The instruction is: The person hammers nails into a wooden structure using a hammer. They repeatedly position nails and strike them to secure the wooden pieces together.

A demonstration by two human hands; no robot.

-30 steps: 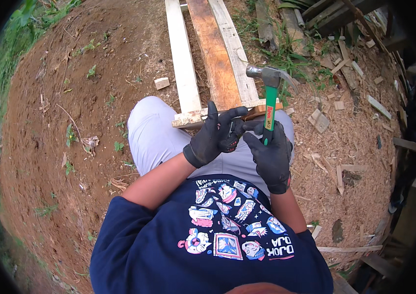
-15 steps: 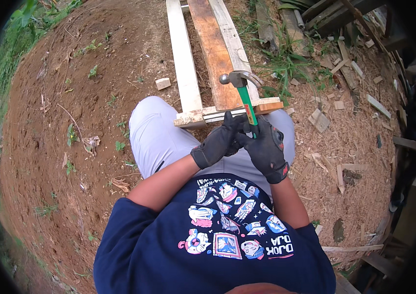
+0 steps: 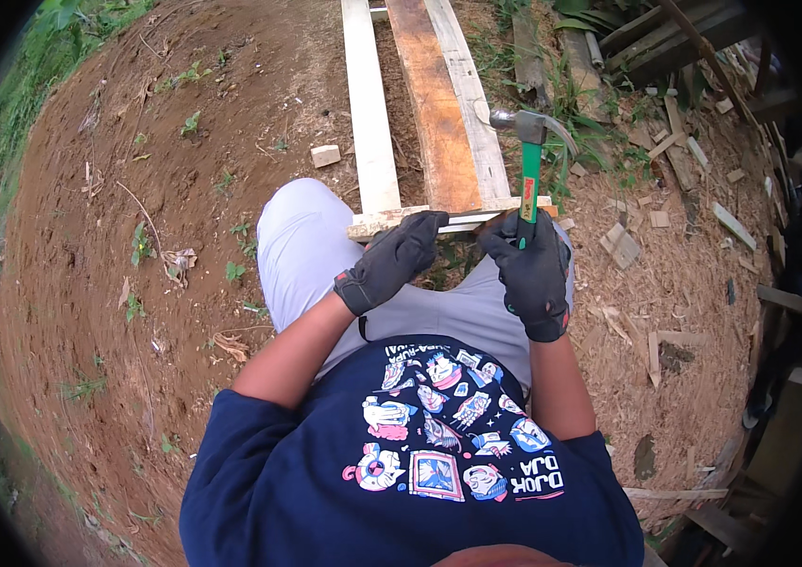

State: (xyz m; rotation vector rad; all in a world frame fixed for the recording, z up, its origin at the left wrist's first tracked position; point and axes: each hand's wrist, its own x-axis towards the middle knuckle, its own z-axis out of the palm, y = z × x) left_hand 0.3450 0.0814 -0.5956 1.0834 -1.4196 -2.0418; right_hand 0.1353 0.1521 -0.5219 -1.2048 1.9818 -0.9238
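Observation:
Both my hands wear black work gloves. In my right hand (image 3: 530, 274) is a claw hammer (image 3: 531, 165) with a green handle. The handle points away from me, and the metal head is raised above the right side of a wooden frame. My left hand (image 3: 396, 260) is closed, with its fingertips against the near crosspiece (image 3: 387, 219) of that frame. Whatever is pinched there, if anything, is too small or hidden. From the crosspiece run a pale plank (image 3: 370, 123), a brown-stained plank (image 3: 434, 104) and a greyish plank (image 3: 474, 113).
The frame's near end lies between my knees, in light grey trousers (image 3: 311, 255). A small wood block (image 3: 325, 156) sits on the soil left of the frame. Sawdust and several wood offcuts (image 3: 618, 246) are scattered on the right. Stacked timber (image 3: 675, 42) stands at the far right.
My hands have moved apart. The right hand and hammer have shifted right, and the handle is more upright in view. My left hand has moved slightly left, to the crosspiece.

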